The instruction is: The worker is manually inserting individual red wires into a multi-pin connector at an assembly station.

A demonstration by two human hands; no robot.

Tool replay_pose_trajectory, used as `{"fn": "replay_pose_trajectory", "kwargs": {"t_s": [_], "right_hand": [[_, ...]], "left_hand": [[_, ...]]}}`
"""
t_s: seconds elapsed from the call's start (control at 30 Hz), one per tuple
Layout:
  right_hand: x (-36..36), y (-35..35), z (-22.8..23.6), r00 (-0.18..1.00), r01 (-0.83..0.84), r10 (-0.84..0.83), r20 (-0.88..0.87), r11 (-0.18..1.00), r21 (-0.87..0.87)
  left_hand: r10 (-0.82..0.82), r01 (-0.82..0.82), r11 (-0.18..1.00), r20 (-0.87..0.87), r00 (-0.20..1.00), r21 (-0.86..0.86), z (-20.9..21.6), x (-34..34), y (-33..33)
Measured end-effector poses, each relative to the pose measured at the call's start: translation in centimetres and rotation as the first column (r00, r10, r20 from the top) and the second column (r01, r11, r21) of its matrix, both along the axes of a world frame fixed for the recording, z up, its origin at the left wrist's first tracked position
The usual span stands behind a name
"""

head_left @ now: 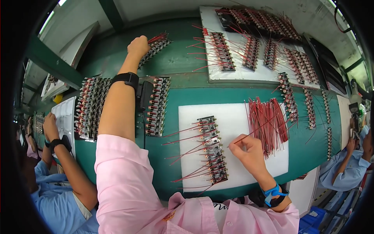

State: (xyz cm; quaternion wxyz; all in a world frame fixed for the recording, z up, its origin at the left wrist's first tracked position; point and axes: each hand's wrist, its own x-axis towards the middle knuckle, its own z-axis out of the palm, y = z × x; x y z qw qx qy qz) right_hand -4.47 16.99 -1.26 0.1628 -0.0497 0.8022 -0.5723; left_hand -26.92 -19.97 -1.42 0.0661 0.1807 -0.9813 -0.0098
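My left hand (138,46) reaches far across the green bench, its fingers closed at the end of a strip of circuit boards (155,50) with red wires. The fingertips are partly hidden. My right hand (249,154) pinches a thin red wire (240,139) above a white foam sheet (241,177). To its left on the foam lies another circuit board strip (212,150), with red wires trailing off its left side. A pile of loose red wires (268,126) rests on the foam just beyond the right hand.
Several board strips (91,107) stand left of my left forearm, beside a black device (144,95) and another strip (158,106). A white board (269,74) at the back right carries more strips. Co-workers in blue sit at left (74,173) and right (343,165).
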Motion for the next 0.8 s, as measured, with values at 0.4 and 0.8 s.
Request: {"fn": "replay_pose_trajectory", "kwargs": {"t_s": [0.4, 0.8], "right_hand": [[-0.3, 0.3, 0.0, 0.999, -0.03, 0.029, -0.022, 0.999, -0.037], [-0.4, 0.6, -0.9, 0.998, -0.041, 0.032, -0.05, 0.983, -0.178]], "left_hand": [[-0.105, 0.083, 0.987, -0.163, 0.981, -0.139, 2.2, 0.2, -0.2], [-0.117, 0.127, 0.984, -0.08, 0.99, 0.123, 5.9, 15.1, 6.1]]}}
